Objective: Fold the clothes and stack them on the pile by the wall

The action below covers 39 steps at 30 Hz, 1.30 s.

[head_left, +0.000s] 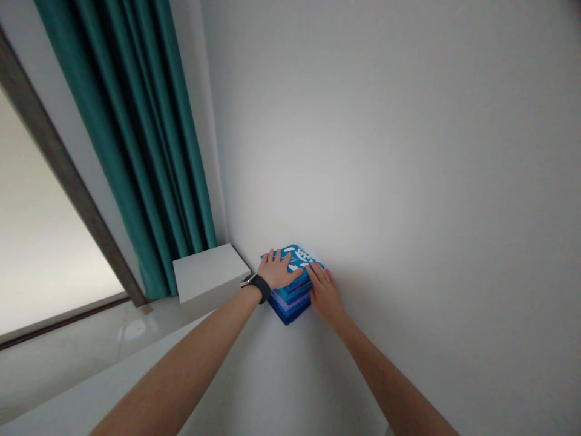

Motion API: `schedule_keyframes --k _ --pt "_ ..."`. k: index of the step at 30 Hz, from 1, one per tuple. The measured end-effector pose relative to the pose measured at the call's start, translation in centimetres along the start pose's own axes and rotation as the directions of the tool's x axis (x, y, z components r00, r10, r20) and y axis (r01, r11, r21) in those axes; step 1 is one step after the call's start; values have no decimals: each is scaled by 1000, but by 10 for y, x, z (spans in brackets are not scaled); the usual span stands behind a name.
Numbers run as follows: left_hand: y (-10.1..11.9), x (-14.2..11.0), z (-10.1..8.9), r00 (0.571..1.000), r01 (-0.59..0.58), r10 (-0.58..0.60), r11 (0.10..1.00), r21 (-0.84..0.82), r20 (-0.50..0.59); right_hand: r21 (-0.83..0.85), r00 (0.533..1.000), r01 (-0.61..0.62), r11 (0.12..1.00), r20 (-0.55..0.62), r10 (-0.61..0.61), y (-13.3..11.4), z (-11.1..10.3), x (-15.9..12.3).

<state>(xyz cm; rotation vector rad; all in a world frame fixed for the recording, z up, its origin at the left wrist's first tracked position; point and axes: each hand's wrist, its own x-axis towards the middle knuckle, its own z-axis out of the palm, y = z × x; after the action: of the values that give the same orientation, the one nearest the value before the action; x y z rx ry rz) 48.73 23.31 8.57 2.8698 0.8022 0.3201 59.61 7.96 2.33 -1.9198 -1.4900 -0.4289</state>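
Teal curtain (152, 151) beside pale wall (385, 151)

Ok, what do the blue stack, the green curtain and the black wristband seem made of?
Blue stack: probably folded fabric, matte, judging by its slightly uneven layers; paper can't be ruled out. Green curtain: likely cloth with a dull finish, hanging in deep, soft folds. Black wristband: perhaps rubber or fabric, dark and matte, but too small to settle.

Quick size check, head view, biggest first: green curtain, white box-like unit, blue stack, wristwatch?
1. Green curtain
2. White box-like unit and blue stack: too alike to rank; the left hand hides part of the stack.
3. Wristwatch
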Motion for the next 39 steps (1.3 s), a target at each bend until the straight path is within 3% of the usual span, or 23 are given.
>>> schedule_keyframes --k 4,7,10,13,16,20,25,31,35,39 --pt "-3 -7 -4 1000 12 -12 1000 2 -29 -35 1000 -26 999 3 27 11 -9 11" --pt "0 -16 -4 996 24 -24 1000 -2 -81 -7 999 22 1000 44 -22 15 -9 46" --pt "5 -23 -2 988 42 -40 999 11 -152 83 971 99 992 211 -115 14 6 91" --pt "7 -28 1 985 61 -58 998 14 -160 97 956 96 991 269 -119 13 30 124" --pt "8 -29 3 986 72 -70 997 10 -150 88 946 87 992 305 -110 14 48 138" --pt "7 -28 7 985 51 -49 999 10 -163 63 943 61 996 324 -78 21 58 135" --pt "7 -29 8 985 43 -42 999 4 -168 41 942 46 998 330 -58 28 54 129" --pt "-8 -33 22 957 105 -119 992 -65 -266 43 929 68 997 362 -79 31 39 125" --pt "-24 -35 31 944 154 -188 978 -143 -271 43 925 74 996 370 -85 29 25 109" --pt "-27 -46 35 947 71 -129 977 -200 -293 32 943 87 996 321 -93 26 10 78"
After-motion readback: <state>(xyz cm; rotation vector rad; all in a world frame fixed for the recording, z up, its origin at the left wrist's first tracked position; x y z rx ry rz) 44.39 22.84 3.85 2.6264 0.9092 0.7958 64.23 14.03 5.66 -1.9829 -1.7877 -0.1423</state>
